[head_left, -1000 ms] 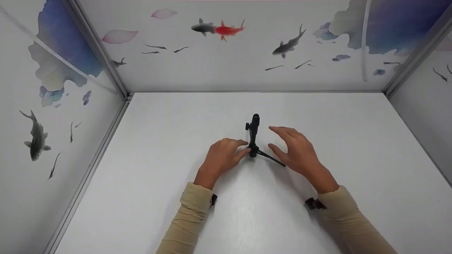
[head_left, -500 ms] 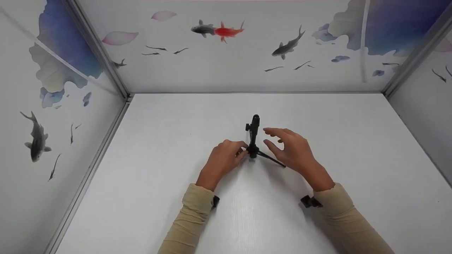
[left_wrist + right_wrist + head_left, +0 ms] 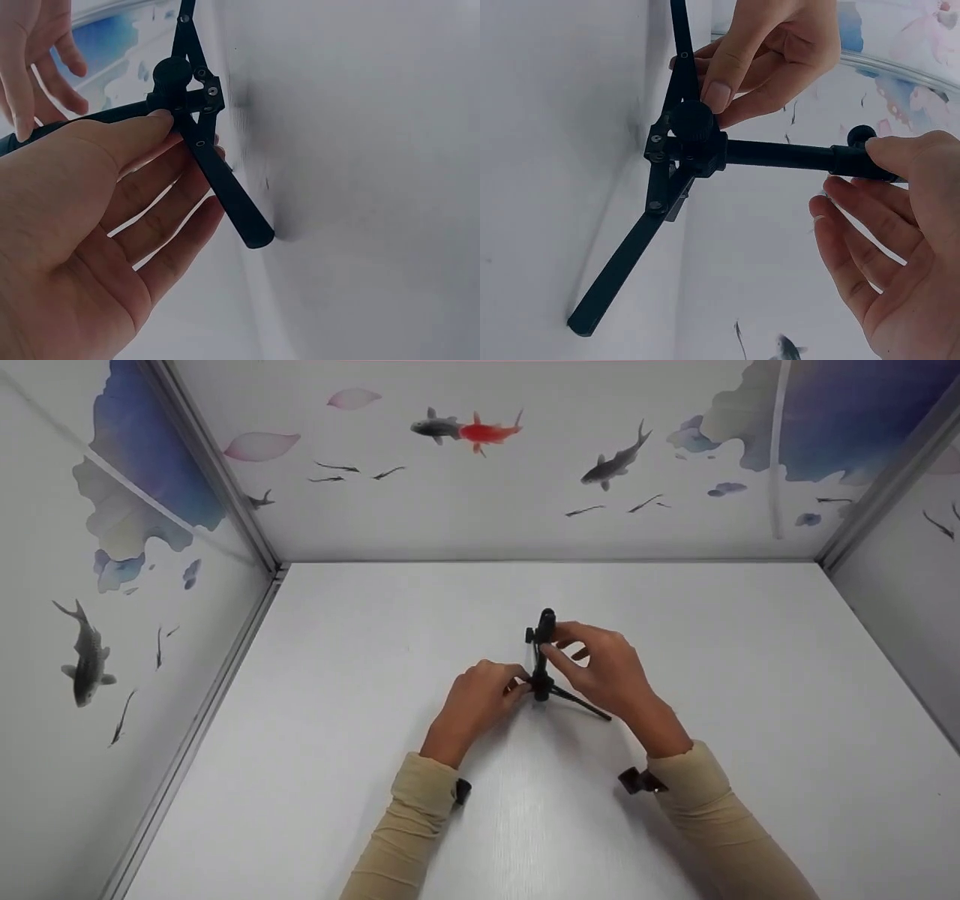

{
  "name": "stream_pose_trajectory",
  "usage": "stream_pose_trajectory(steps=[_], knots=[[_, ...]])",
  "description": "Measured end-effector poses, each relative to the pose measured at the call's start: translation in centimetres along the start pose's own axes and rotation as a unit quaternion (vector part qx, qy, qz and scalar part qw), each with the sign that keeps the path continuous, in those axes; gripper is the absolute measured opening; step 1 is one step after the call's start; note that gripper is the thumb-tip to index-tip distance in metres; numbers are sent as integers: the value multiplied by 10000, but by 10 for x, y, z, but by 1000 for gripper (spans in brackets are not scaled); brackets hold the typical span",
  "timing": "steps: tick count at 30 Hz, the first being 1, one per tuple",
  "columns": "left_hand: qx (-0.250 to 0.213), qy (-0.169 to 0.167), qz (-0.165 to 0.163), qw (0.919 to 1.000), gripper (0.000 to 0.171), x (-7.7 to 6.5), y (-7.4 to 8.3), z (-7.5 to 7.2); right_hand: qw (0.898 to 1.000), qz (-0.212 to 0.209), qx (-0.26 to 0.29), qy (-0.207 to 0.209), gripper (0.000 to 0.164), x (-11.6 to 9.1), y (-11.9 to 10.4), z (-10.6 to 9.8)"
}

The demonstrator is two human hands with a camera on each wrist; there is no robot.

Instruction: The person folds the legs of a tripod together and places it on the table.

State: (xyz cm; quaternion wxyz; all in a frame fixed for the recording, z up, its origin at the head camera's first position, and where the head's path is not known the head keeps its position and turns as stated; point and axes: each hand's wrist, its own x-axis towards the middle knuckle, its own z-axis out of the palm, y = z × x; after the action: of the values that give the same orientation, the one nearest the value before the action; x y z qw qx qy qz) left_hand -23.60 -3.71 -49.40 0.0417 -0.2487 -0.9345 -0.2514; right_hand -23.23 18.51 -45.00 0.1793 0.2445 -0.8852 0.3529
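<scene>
White table (image 3: 360,615) fills most of the head view; we see it slightly lower in frame than half a second ago, and the printed back wall (image 3: 495,510) drops with it, so we log a slight camera shift. Black tripod (image 3: 541,666) stands on the table, a little right of frame centre, same spot as before. Main change: right hand (image 3: 615,671), clear of the tripod earlier, now pinches the upper post (image 3: 780,154) between thumb and fingertips. Left hand (image 3: 480,697) stays at the base, thumb against the hub (image 3: 714,156), fingers curled behind the left leg (image 3: 232,199), so we call it gripping.

Hard to see: left hand covers the left leg in the head view; right wrist view crops that leg at the top, left wrist view crops the post's upper end. We can't clearly make out a third leg.

Long axis: post runs upright, top end up; right leg (image 3: 585,705) splays toward the person's right. Large round knob (image 3: 692,122) sits on the hub beside the left thumb; small knob (image 3: 861,136) juts out by the right thumb.
</scene>
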Motion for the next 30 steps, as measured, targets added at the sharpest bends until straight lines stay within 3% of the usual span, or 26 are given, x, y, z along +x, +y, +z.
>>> stream_pose_trajectory(steps=[30], knots=[[-118, -85, -85, 9999, 11, 2, 5, 3, 9999, 107, 52, 66, 18, 1, -3, 8]])
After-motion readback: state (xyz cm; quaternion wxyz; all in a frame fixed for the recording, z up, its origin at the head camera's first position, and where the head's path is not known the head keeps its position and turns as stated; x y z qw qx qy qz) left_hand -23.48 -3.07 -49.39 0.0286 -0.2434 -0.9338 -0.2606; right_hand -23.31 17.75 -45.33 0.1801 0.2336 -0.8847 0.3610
